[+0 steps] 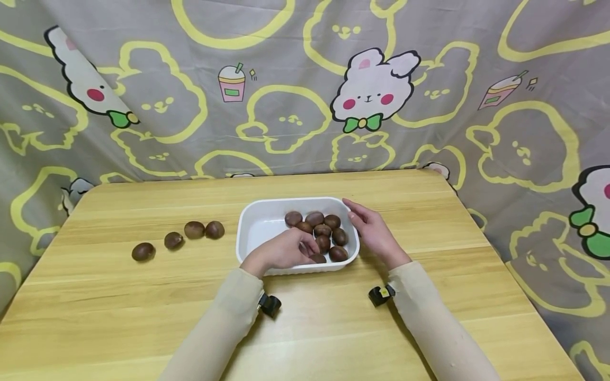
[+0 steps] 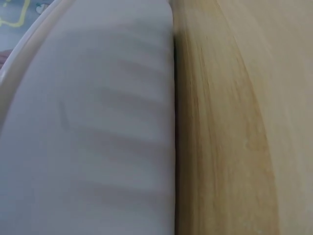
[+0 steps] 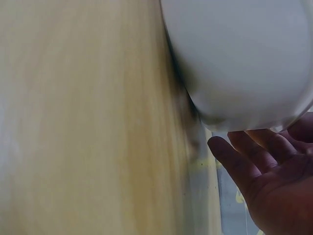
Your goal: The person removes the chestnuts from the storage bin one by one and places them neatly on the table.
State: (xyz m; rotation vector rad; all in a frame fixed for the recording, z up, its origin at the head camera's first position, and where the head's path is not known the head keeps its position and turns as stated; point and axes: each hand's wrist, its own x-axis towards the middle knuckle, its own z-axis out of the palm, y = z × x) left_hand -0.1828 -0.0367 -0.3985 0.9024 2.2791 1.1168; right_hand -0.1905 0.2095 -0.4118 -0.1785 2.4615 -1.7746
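Observation:
A white rectangular tray (image 1: 257,202) stands on the table with several brown chestnuts (image 1: 339,236) gathered in its right half. My left hand (image 1: 286,250) reaches over the near rim, its curled fingers and thumb at a chestnut (image 1: 317,259) by the front wall, partly hidden by the hand. The left wrist view shows only the tray's ribbed outer wall (image 2: 112,122) and the table. At the tray's right end, my right hand (image 1: 376,233) rests its extended fingers against the outside by the rim. In the right wrist view these fingers (image 3: 239,161) lie loosely spread beside the white wall.
Left of the tray, several more chestnuts (image 1: 194,230) lie in a loose slanting row on the wooden table (image 1: 314,328). A patterned curtain (image 1: 286,127) hangs behind the table's far edge. Each wrist wears a small black camera (image 1: 270,305).

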